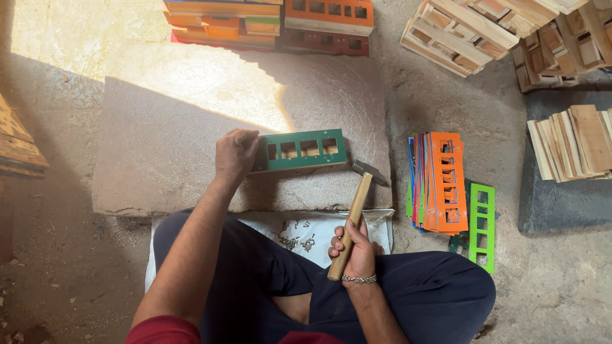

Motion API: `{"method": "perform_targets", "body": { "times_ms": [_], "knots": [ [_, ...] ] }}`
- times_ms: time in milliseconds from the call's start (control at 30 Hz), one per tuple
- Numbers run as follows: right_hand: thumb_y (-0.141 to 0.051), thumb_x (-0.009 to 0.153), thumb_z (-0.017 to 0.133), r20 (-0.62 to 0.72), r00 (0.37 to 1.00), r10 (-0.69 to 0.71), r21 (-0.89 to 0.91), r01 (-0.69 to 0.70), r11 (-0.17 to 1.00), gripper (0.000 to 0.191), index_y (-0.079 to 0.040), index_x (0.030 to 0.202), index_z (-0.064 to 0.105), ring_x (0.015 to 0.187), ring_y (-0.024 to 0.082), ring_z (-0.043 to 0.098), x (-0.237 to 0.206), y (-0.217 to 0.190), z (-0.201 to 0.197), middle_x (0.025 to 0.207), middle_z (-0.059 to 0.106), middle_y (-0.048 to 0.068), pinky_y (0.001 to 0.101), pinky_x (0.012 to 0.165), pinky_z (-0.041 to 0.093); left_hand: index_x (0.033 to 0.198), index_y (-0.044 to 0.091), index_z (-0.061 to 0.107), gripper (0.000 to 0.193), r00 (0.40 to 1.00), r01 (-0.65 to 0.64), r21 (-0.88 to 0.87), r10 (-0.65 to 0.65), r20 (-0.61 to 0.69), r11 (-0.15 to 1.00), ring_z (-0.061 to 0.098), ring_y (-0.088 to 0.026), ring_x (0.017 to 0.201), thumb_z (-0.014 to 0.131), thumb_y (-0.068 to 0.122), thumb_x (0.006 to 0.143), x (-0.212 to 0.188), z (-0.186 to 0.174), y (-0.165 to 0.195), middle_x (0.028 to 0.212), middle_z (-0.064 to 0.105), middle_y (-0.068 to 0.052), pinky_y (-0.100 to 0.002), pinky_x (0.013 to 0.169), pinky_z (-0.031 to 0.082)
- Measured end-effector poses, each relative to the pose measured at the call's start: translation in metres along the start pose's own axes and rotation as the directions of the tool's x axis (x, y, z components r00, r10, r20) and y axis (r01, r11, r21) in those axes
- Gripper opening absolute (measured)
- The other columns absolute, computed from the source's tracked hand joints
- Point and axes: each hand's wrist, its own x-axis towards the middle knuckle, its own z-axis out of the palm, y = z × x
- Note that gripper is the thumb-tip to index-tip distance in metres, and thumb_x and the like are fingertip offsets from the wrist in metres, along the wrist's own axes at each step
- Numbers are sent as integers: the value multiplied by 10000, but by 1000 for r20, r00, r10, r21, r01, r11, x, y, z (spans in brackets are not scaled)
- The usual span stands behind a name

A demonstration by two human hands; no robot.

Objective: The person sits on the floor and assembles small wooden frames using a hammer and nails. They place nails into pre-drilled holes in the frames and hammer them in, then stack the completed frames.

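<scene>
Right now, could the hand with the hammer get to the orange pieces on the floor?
Probably yes. The right hand is full with the hammer, but the orange pieces stand close beside that side with bare floor between.

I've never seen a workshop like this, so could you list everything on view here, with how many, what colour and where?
Green wooden frame with four square windows: one, standing on edge on the stone slab.
Flat grey stone slab: one, centre floor.
Wooden-handled hammer: one, steel head resting on the slab's edge.
White sheet with small dark nails: one, before the crossed legs.
Orange, green and blue window panels: a stack, count unclear, right floor.
Painted frames: several, stacked top centre.
Bare wooden pieces: piles, top right.
Left hand: grips the green frame's left end.
Right hand: holds the hammer handle.
</scene>
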Motion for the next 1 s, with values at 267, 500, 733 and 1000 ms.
{"method": "perform_targets", "body": {
  "times_ms": [267, 500, 733, 1000],
  "knots": [
    [-209, 1028, 493, -38, 999, -26, -106, 22, 994, 501, -245, 1514, 377, 567, 64, 485, -3, -12, 19, 848, 547, 18, 216, 451, 440, 907, 104, 781, 167, 997, -68, 1, 68, -22, 998, 705, -167, 784, 703, 205, 1015, -3, 1, -2, 935, 724, -61, -313, 645, 602],
    [-46, 929, 551, 3, 957, -290, -586, 237, 774, 812, -157, 1637, 169, 453, 78, 481, -22, 12, 37, 734, 542, 45, 255, 324, 431, 994, 109, 790, 137, 983, -176, -82, 170, -74, 981, 686, -158, 794, 724, 181, 898, -8, -3, -11, 950, 706, -45, -307, 670, 588],
    [-138, 953, 620, 185, 962, -201, -888, 251, 386, 767, -141, 1625, 252, 521, 120, 545, -18, 17, 61, 931, 622, 165, 288, 434, 494, 927, 148, 787, 111, 997, -77, -117, 73, -36, 990, 705, -166, 830, 748, 249, 948, -4, 0, -12, 958, 714, -24, -340, 718, 591],
    [-163, 991, 640, 626, 722, -295, -775, 618, -131, 649, -53, 1575, 378, 1264, 424, 641, 5, 13, 105, 1425, 601, 313, 459, 984, 550, 937, 161, 793, 53, 995, -82, -162, 72, -62, 983, 735, -178, 878, 755, 193, 917, -3, 0, -16, 987, 754, -8, -341, 753, 603]
  ]
}}
